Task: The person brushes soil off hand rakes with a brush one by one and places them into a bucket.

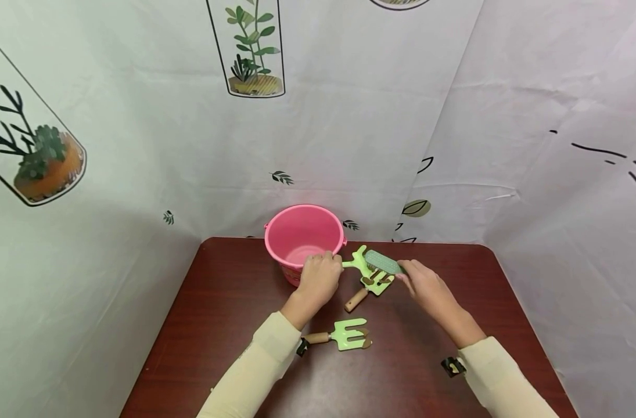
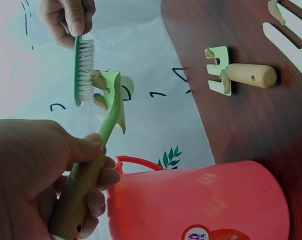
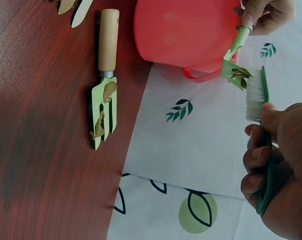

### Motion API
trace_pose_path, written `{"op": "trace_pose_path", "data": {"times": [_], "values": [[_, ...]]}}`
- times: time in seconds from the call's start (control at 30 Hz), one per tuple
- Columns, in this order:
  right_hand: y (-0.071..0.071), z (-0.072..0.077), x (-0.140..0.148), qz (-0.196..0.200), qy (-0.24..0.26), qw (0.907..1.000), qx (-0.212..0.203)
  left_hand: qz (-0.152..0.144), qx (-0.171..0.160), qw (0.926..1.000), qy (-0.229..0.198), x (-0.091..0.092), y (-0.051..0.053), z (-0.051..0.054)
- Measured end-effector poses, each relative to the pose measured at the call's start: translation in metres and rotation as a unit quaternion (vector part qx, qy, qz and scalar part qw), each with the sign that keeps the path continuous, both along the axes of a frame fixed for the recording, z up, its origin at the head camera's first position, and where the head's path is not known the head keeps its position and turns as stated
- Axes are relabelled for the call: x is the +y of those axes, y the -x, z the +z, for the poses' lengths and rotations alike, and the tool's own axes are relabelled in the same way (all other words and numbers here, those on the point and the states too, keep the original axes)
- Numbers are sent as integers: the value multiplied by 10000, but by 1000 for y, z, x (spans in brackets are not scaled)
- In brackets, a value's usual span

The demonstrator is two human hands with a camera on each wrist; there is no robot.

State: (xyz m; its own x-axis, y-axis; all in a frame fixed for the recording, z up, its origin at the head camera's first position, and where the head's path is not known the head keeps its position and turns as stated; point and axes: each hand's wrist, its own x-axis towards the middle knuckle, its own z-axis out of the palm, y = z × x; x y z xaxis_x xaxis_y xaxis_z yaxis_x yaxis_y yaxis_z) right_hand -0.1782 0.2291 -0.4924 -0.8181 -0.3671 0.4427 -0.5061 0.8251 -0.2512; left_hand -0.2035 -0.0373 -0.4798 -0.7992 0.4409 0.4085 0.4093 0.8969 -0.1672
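Observation:
My left hand grips the wooden handle of a small green garden hand rake, its head raised in front of the pink bucket. Brown bits stick to the prongs. In my right hand is a green scrubbing brush with white bristles. The bristles face the rake's prongs and appear to touch them in the left wrist view. Curled fingers wrap the brush handle in the right wrist view.
Below the rake, a green garden fork with brown bits lies on the dark red table. A second, wider fork lies nearer the front, also with brown bits. A printed white cloth hangs behind the table.

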Motion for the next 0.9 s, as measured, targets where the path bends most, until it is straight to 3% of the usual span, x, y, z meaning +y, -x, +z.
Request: {"op": "trace_pose_path", "data": {"times": [0.17,0.9], "values": [[0,-1,3,1,-26,10000,-46,10,-154,9999,-1,0,0,1],[-1,0,9,95,-10,9987,493,37,-83,9999,-53,0,-4,6]]}}
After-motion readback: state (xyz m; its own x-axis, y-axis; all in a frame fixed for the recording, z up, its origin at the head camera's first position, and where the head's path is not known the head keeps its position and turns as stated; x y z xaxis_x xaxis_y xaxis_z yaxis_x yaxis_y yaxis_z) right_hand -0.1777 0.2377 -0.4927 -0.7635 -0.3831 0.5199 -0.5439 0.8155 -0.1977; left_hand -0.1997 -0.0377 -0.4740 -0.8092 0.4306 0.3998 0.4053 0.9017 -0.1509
